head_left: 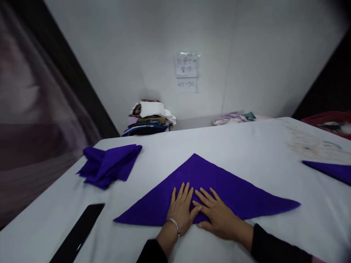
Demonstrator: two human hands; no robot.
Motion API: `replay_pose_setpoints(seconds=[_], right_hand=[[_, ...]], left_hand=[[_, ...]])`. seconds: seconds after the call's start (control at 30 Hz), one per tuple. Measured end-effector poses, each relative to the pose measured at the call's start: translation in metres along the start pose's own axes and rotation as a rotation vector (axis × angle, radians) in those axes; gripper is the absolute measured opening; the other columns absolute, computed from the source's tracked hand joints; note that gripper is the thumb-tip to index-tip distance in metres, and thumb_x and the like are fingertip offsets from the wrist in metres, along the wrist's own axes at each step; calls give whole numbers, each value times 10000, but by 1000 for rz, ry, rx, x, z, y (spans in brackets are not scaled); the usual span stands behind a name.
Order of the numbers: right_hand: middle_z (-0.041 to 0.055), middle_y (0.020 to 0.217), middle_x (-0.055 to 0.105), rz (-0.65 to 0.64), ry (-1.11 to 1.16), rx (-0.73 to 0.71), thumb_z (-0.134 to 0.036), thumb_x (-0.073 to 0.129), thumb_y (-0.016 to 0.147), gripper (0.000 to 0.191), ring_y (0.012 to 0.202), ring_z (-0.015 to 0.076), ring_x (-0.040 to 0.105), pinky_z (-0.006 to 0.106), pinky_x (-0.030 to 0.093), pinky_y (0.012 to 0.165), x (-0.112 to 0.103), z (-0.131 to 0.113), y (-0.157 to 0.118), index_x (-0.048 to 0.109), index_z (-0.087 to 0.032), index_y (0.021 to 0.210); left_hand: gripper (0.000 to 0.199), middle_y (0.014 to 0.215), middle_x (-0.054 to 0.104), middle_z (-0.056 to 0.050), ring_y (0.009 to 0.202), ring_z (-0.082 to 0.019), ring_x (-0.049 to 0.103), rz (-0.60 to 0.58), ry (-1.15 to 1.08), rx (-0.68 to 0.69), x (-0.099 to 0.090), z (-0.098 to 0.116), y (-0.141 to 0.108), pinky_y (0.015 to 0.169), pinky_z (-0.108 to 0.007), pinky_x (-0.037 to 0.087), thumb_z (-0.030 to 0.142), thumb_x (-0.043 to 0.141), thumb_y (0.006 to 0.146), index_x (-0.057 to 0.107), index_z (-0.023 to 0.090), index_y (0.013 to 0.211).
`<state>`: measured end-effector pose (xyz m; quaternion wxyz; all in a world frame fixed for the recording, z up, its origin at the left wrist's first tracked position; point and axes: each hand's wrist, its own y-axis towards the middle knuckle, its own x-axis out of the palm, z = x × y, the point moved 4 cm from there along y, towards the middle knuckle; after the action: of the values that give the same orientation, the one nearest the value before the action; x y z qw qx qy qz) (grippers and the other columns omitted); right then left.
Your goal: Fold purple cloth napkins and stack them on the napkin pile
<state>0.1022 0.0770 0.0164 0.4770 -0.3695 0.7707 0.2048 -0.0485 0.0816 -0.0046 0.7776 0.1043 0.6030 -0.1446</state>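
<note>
A purple cloth (219, 182) lies folded into a wide triangle, its peak pointing away from me and its long edge towards me. My left hand (181, 210) rests flat on the middle of it, fingers stretched out, with a bracelet on the wrist. Beside it, my right hand (214, 212) also lies flat with fingers spread, its thumb and palm by the near edge. The two hands meet around the thumbs and index fingers. Neither one grips the cloth.
The white-covered table (164, 149) carries a crumpled purple cloth (112, 164) at left, a long black object (79, 233) at front left, and another purple cloth (331, 171) at right. Folded clothes (150, 118) and more fabric (231, 117) are piled beyond, under a wall sign (187, 71).
</note>
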Motion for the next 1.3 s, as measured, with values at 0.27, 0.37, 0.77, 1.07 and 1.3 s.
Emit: replay_pose_setpoints(seconds=[0.27,0.37,0.77,1.07,1.3], right_hand=[[111,1499,171,-3,118,-4,-632,403,832,699,1377,290,65,543,-33,1075,-15,-2,-1,321,-235,1400],[100,1507,129,-39,203,29,-634,384,839,729,1380,262,57,491,14,1097,-27,5,-3,246,-226,1427],[161,1499,124,87,-64,273,-665,300,846,809,1381,269,45,472,26,1100,-41,70,11,222,-111,1431],[164,1492,168,157,-181,576,-662,217,863,791,1375,278,105,474,64,1095,-65,124,-75,243,-106,1425],[135,1509,97,153,-106,394,-682,238,848,808,1385,239,21,458,-13,1100,-44,65,-82,165,-143,1445]], left_hand=[[660,1482,227,-69,1377,-275,142,-17,67,-9,4,-8,9,1089,-564,123,591,286,852,304,220,1397],[681,1487,202,-65,1378,-277,135,-22,97,-15,7,-10,9,1089,-565,114,602,296,839,293,217,1401],[696,1476,249,-91,1370,-280,172,8,132,-29,4,-7,12,1082,-556,108,606,347,820,334,199,1385],[706,1476,247,-90,1372,-270,169,12,176,-40,3,-5,14,1081,-545,116,591,332,819,321,174,1389],[737,1488,210,-70,1378,-269,142,4,228,-46,5,-7,17,1080,-546,134,604,290,806,300,165,1397]])
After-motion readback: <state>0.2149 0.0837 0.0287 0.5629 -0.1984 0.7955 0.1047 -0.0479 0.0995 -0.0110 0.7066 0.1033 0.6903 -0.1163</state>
